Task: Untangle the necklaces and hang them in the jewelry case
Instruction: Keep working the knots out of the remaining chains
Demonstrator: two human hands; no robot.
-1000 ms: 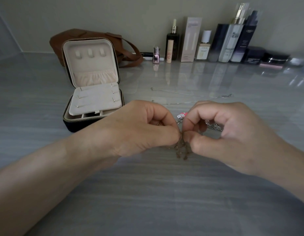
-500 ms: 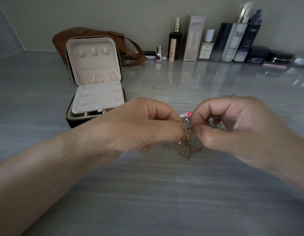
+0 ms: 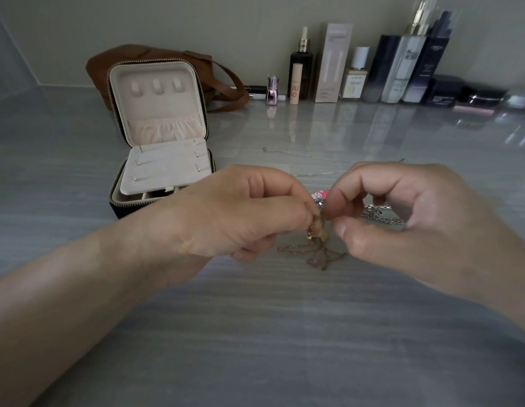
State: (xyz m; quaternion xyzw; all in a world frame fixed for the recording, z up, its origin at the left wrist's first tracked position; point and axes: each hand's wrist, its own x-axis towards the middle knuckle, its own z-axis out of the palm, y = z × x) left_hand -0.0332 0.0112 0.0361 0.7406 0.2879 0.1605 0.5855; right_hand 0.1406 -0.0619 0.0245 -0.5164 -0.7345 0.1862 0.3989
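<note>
The gold necklace point(image 3: 314, 254) dangles knotted from the pinch, with its loops pooled on the tabletop point(image 3: 255, 333) just beneath. The left hand point(image 3: 240, 212) and right hand point(image 3: 402, 210) both nip it, fingertips almost meeting. Tease the strands apart gently rather than tugging. The open jewelry case point(image 3: 161, 142) waits beyond the left hand.

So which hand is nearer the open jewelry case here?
Left. The left hand is just right of the jewelry case; the right hand lies farther right, beyond the left hand.
</note>
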